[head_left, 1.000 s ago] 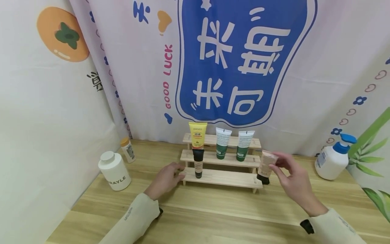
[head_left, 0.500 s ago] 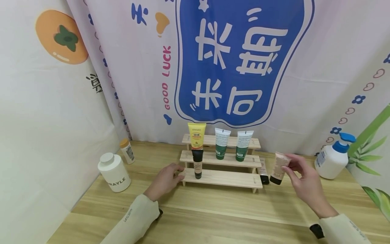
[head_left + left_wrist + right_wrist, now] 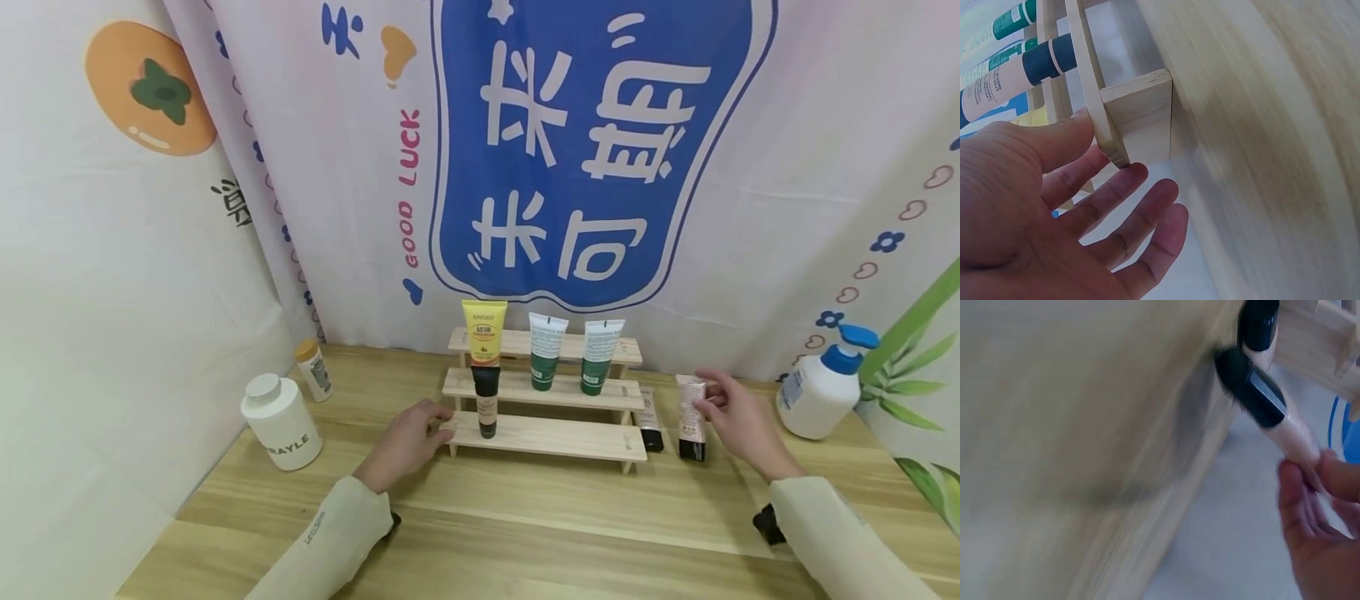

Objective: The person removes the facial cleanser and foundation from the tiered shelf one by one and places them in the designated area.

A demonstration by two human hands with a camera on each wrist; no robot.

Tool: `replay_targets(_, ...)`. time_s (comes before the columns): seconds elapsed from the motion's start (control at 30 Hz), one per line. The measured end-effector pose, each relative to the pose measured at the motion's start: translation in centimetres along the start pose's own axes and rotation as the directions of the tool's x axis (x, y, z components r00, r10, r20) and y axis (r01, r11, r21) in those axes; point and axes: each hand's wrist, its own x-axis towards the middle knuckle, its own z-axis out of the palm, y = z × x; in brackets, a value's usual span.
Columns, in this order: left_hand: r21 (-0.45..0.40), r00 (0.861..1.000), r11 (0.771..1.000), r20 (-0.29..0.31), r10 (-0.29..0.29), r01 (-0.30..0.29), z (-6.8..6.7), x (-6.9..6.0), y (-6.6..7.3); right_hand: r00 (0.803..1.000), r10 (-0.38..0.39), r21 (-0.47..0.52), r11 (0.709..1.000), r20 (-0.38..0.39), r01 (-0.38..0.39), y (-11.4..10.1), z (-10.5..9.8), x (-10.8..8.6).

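From my remote seat, I have the pink tube (image 3: 692,408) right of centre in the lower half of the head view, nearly upright with its black cap downward. The right hand (image 3: 738,427) pinches its upper part between thumb and fingers, coming in from the right. The right wrist view is blurred, and I cannot tell whether the cap touches the table (image 3: 525,533).

Just left of it I see a second pink tube (image 3: 648,417), also black-capped, beside the right end of the wooden rack (image 3: 566,442).

Left of centre, the left hand (image 3: 401,446) grips the left end of the rack's lowest shelf; in the left wrist view its thumb lies against the board and its fingers are half bent around the end.

On that shelf I see a small black-and-pink tube (image 3: 487,407) standing, with a yellow tube (image 3: 484,332) behind it. Two white-and-green tubes (image 3: 546,352) stand on the middle shelf.

Farther out, I have a white jar (image 3: 283,427) and a small orange-capped bottle (image 3: 317,375) at the lower left, and a blue-topped pump bottle (image 3: 817,398) toward the right edge.
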Motion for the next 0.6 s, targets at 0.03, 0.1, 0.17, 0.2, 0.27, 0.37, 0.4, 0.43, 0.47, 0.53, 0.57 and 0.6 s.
replay_targets(0.03, 0.000, 1.000, 1.000, -0.001, -0.001, 0.001, 0.0, 0.0, 0.0, 0.999, 0.012, 0.006, 1.000, 0.040, -0.012, 0.3, 0.1, 0.4)
replay_targets(0.1, 0.003, 1.000, 1.000, -0.005, -0.004, 0.004, 0.0, 0.0, 0.1, 0.992, 0.044, 0.020, 0.999, 0.118, -0.047, 0.8, 0.5, 1.2)
replay_targets(0.17, 0.004, 1.000, 1.000, -0.005, -0.004, 0.004, 0.0, 0.0, 0.1, 0.982, 0.068, 0.041, 0.996, 0.175, -0.076, 1.3, 1.0, 2.1)
replay_targets(0.2, 0.004, 1.000, 1.000, -0.004, -0.011, 0.011, -0.1, 0.0, 0.1, 0.976, 0.080, 0.052, 0.994, 0.202, -0.093, 1.5, 1.3, 2.4)
replay_targets(0.27, 0.004, 1.000, 1.000, -0.002, -0.014, 0.014, -0.1, 0.0, 0.1, 0.964, 0.105, 0.076, 0.989, 0.246, -0.127, 1.9, 1.9, 3.0)
replay_targets(0.37, 0.008, 1.000, 1.000, -0.001, -0.012, 0.012, -0.1, 0.0, 0.1, 0.947, 0.139, 0.103, 0.979, 0.289, -0.176, 2.4, 2.6, 3.5)
replay_targets(0.4, 0.008, 1.000, 1.000, -0.001, -0.011, 0.011, -0.1, 0.0, 0.1, 0.943, 0.148, 0.106, 0.977, 0.299, -0.187, 2.5, 2.8, 3.6)
replay_targets(0.43, 0.007, 1.000, 1.000, 0.000, -0.010, 0.010, -0.1, 0.0, 0.1, 0.939, 0.160, 0.106, 0.974, 0.305, -0.201, 2.7, 2.9, 3.7)
replay_targets(0.47, 0.007, 1.000, 1.000, -0.001, -0.008, 0.008, -0.1, 0.0, 0.1, 0.935, 0.173, 0.104, 0.971, 0.311, -0.214, 2.8, 3.0, 3.8)
replay_targets(0.53, 0.007, 1.000, 1.000, 0.000, -0.002, 0.002, -0.1, 0.1, 0.1, 0.928, 0.195, 0.090, 0.968, 0.317, -0.234, 2.9, 3.1, 3.9)
replay_targets(0.57, 0.004, 1.000, 1.000, 0.001, -0.001, 0.001, -0.1, 0.1, 0.1, 0.925, 0.205, 0.078, 0.967, 0.320, -0.241, 2.9, 3.1, 3.9)
replay_targets(0.6, 0.003, 1.000, 1.000, 0.002, -0.002, 0.002, -0.1, 0.1, 0.1, 0.922, 0.211, 0.067, 0.967, 0.324, -0.245, 2.9, 3.1, 3.9)
